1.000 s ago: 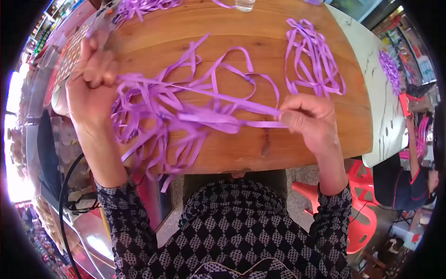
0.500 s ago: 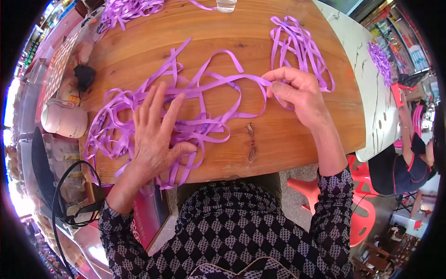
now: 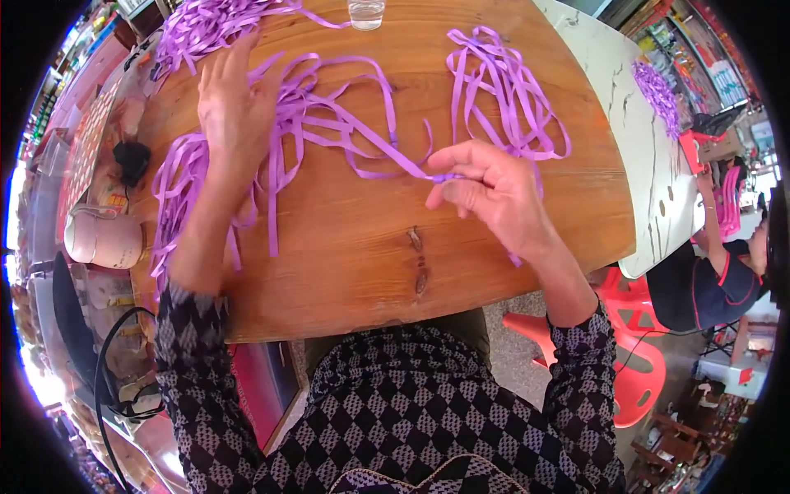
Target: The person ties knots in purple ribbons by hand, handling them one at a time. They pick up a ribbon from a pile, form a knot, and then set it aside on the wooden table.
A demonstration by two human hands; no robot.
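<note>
Purple ribbon [image 3: 362, 128] lies in loose loops across the wooden table. Between its thumb and fingers my right hand [image 3: 494, 193] pinches one strand, near a darker purple piece on it; the strand runs taut toward the upper left. My left hand [image 3: 230, 111] is open over the left part of the tangle, fingers stretched toward the far side and slightly blurred. Beneath my left forearm, more ribbon [image 3: 185, 173] is partly hidden. Beyond my right hand sits a looped bundle of ribbon [image 3: 506, 95].
A larger ribbon heap [image 3: 206, 29] lies at the far left, with a clear glass [image 3: 366, 14] at the far edge. A pale pink container [image 3: 103, 239] stands left of the table. Red plastic stools [image 3: 638, 379] are at right, and another person [image 3: 708, 284] is beyond them.
My left hand has moved away from me, pushing ribbon toward the far side. My right hand has come slightly nearer and still pinches ribbon. The whole view has shifted a little.
</note>
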